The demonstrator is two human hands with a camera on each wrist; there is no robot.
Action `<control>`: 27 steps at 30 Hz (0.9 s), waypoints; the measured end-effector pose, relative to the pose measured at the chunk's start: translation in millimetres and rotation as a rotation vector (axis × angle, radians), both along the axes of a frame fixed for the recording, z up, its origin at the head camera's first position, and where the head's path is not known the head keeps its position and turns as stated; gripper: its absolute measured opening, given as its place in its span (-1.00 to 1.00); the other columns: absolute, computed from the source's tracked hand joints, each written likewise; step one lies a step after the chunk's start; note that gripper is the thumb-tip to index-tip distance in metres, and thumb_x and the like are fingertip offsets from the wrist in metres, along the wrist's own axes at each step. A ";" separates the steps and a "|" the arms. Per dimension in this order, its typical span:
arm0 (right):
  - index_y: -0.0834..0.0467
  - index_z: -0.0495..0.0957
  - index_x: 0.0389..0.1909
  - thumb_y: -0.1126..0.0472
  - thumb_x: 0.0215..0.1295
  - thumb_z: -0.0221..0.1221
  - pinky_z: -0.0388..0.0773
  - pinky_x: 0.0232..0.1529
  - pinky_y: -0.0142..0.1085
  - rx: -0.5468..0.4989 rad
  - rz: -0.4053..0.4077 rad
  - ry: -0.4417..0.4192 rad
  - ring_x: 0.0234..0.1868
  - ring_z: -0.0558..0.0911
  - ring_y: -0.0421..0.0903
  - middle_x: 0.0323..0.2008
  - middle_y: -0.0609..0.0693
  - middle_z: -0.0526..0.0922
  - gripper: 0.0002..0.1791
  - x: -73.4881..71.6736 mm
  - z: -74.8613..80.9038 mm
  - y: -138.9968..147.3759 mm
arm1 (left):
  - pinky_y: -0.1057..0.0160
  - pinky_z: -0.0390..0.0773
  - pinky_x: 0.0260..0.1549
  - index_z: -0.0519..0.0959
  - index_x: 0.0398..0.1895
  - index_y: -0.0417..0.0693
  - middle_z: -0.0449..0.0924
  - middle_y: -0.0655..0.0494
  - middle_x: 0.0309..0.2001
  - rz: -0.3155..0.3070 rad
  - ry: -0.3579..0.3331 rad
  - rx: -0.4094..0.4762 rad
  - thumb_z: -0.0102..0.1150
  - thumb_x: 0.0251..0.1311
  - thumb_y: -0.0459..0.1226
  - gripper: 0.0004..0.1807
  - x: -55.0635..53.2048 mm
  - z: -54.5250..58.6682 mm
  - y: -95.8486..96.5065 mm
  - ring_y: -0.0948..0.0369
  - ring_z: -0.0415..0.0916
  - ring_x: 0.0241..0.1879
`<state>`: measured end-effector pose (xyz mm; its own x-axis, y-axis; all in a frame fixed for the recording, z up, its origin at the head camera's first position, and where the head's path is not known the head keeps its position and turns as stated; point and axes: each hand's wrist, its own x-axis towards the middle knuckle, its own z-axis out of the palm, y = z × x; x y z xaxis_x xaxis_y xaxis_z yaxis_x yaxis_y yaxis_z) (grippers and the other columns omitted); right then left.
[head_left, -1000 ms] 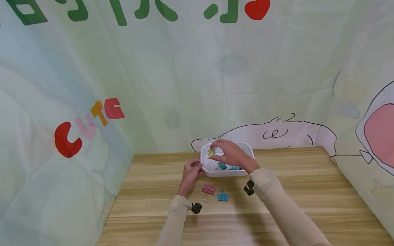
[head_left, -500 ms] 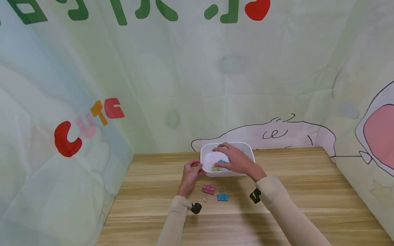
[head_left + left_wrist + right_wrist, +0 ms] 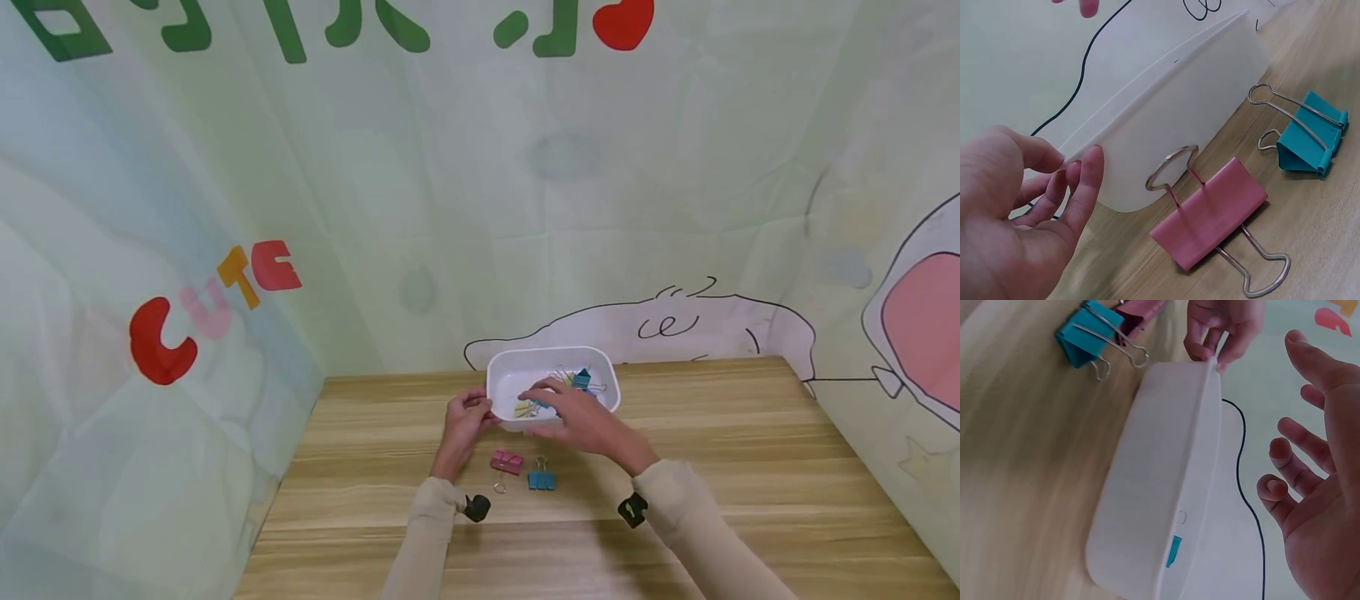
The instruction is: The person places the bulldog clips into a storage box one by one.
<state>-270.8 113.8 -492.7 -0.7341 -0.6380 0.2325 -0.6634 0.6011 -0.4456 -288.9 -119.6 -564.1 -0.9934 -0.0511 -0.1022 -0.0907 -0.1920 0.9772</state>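
Note:
A white plastic box (image 3: 501,379) stands at the back of the table, with yellow and teal binder clips (image 3: 582,379) inside. My left hand (image 3: 465,425) pinches the box's left rim between thumb and fingers, as the left wrist view shows closely. Above the box's front edge hovers my right hand (image 3: 581,417), fingers loosely bent, nothing in its grasp; in the right wrist view this right hand (image 3: 1329,481) has thumb and fingers spread apart. On the table in front of the box lie a pink binder clip (image 3: 1210,212) and a teal binder clip (image 3: 1310,137).
The wooden table (image 3: 360,500) meets a printed cloth backdrop (image 3: 420,208) right behind the box, and cloth also hangs along both sides. Black wrist devices (image 3: 477,507) sit on both sleeves.
My right hand has let the yellow binder clip go into the box, opened its fingers, and drawn back toward the front edge. The left hand stays on the rim.

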 end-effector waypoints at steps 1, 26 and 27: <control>0.04 0.58 0.30 -0.12 0.34 0.38 0.64 0.22 0.11 -0.003 0.004 0.005 0.18 0.60 0.09 0.22 0.09 0.59 -0.42 2.4 -2.6 0.3 | 0.20 0.82 -0.17 0.34 0.22 -0.64 0.45 -0.27 -0.07 -0.001 0.000 0.001 0.06 0.45 -0.52 -0.62 -0.4 -0.9 -0.1 0.13 0.65 -0.35; 0.03 0.61 0.25 -0.01 0.28 0.44 0.65 0.22 -0.04 0.015 0.018 -0.096 0.12 0.60 -0.09 0.15 -0.08 0.63 -0.46 42.4 -87.4 9.7 | 0.24 0.81 -0.18 0.35 0.24 -0.62 0.45 -0.23 -0.06 0.012 -0.030 -0.006 0.06 0.46 -0.51 -0.62 -1.7 -1.2 -0.2 0.07 0.65 -0.29; 0.03 0.61 0.25 0.01 0.29 0.43 0.65 0.20 -0.05 0.018 0.016 -0.106 0.11 0.60 -0.10 0.14 -0.07 0.63 -0.47 43.2 -88.7 9.6 | 0.25 0.81 -0.18 0.35 0.24 -0.61 0.45 -0.25 -0.05 0.013 -0.033 -0.008 0.06 0.46 -0.51 -0.62 -1.7 -1.7 -0.3 0.05 0.64 -0.27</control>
<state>-227.6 123.4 -581.3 -0.7434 -0.6535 0.1422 -0.6229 0.5991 -0.5031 -290.7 -119.9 -565.8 -0.9888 -0.0647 -0.1346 -0.1206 -0.1853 0.9753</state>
